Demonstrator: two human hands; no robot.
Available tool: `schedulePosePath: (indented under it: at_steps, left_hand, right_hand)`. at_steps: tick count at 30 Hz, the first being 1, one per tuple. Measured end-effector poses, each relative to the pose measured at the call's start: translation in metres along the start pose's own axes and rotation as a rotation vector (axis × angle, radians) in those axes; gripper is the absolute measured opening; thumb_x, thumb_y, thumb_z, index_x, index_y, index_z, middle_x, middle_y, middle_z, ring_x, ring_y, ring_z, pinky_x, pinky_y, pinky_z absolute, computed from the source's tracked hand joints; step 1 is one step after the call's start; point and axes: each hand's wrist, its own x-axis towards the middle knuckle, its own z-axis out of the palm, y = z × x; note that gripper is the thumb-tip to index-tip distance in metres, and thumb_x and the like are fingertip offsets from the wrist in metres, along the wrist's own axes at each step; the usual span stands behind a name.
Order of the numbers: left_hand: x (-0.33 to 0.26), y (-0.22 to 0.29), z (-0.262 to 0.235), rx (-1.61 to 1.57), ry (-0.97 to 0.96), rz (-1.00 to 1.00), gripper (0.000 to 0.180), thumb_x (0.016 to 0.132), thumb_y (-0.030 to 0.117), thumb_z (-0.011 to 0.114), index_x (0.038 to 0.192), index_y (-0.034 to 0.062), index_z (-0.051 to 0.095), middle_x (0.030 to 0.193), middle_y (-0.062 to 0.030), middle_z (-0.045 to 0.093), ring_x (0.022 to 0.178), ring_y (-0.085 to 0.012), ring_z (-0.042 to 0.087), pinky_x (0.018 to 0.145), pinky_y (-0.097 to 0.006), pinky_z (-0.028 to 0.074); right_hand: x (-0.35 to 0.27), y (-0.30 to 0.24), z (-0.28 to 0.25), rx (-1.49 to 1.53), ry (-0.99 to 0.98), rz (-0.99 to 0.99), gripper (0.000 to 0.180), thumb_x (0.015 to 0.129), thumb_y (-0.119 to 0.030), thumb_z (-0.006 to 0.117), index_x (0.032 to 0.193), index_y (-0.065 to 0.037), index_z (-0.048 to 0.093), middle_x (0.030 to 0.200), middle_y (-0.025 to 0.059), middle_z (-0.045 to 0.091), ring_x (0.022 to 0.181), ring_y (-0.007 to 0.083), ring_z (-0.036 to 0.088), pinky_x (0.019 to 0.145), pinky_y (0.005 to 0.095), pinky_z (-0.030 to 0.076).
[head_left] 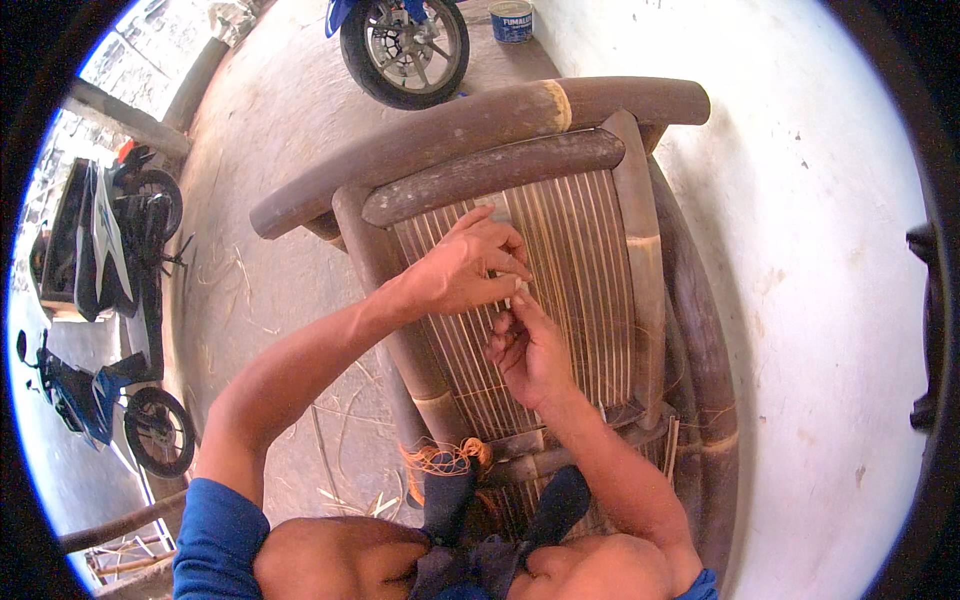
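Over the slatted panel point(590, 300), left hand point(470, 262) and right hand point(537, 358) meet, grasp indeterminable; panel appears stiff, slats slender; hold its thick side rail point(645, 290).

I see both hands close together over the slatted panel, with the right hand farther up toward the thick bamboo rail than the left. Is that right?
Not quite: in the head view, the left hand is farther up toward the thick bamboo rail than the right hand. Both are close together over the slatted panel.
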Motion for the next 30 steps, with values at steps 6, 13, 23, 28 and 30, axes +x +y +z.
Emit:
schedulePosePath:
  at_steps: [6, 13, 23, 28, 30]
  left_hand:
    - [-0.007, -0.006, -0.008, 0.130, -0.025, 0.157, 0.022, 0.084, 0.025, 0.074, 0.086, 0.0026, 0.077, 0.105, -0.0135, 0.066, 0.109, -0.0301, 0.064, 0.127, -0.058, 0.025]
    - [-0.005, -0.018, -0.015, 0.079, -0.123, 0.165, 0.024, 0.082, 0.027, 0.075, 0.084, 0.0040, 0.071, 0.106, -0.0138, 0.064, 0.110, -0.0315, 0.063, 0.126, -0.057, 0.025]
    - [-0.033, 0.018, -0.002, 0.095, 0.140, 0.245, 0.017, 0.067, 0.014, 0.071, 0.075, 0.0004, 0.063, 0.113, -0.0169, 0.057, 0.103, -0.0367, 0.058, 0.091, -0.048, 0.049]
    - [-0.065, 0.040, -0.006, 0.050, 0.091, 0.189, 0.016, 0.077, 0.017, 0.073, 0.079, 0.0046, 0.064, 0.123, -0.0196, 0.057, 0.113, -0.0409, 0.056, 0.095, -0.053, 0.049]
    - [-0.069, 0.039, -0.010, 0.067, 0.126, 0.149, 0.015, 0.077, 0.016, 0.073, 0.083, 0.0039, 0.066, 0.120, -0.0177, 0.058, 0.112, -0.0373, 0.057, 0.095, -0.051, 0.049]
  right_hand:
    - [-0.006, -0.005, -0.006, -0.065, -0.019, 0.102, 0.019, 0.107, -0.030, 0.061, 0.120, -0.017, 0.063, 0.069, -0.0044, 0.050, 0.061, 0.0107, 0.053, 0.062, 0.0311, 0.047]
    - [0.007, -0.002, -0.007, -0.282, -0.050, 0.000, 0.014, 0.102, -0.020, 0.068, 0.113, -0.013, 0.063, 0.067, -0.0053, 0.048, 0.053, 0.0097, 0.047, 0.052, 0.0282, 0.044]
    - [0.029, -0.016, -0.003, -1.524, 0.129, -0.698, 0.031, 0.110, -0.028, 0.050, 0.127, -0.004, 0.059, 0.075, 0.0243, 0.066, 0.063, 0.0373, 0.066, 0.057, 0.0450, 0.052]
    - [0.004, -0.048, 0.032, -1.319, -0.003, -0.741, 0.052, 0.114, -0.041, 0.044, 0.145, 0.001, 0.051, 0.091, 0.0130, 0.075, 0.071, 0.0178, 0.072, 0.060, 0.0310, 0.056]
    - [-0.012, -0.062, 0.052, -1.107, -0.190, -0.839, 0.058, 0.114, -0.042, 0.041, 0.153, 0.001, 0.044, 0.103, 0.0189, 0.077, 0.076, 0.0211, 0.075, 0.064, 0.0304, 0.059]
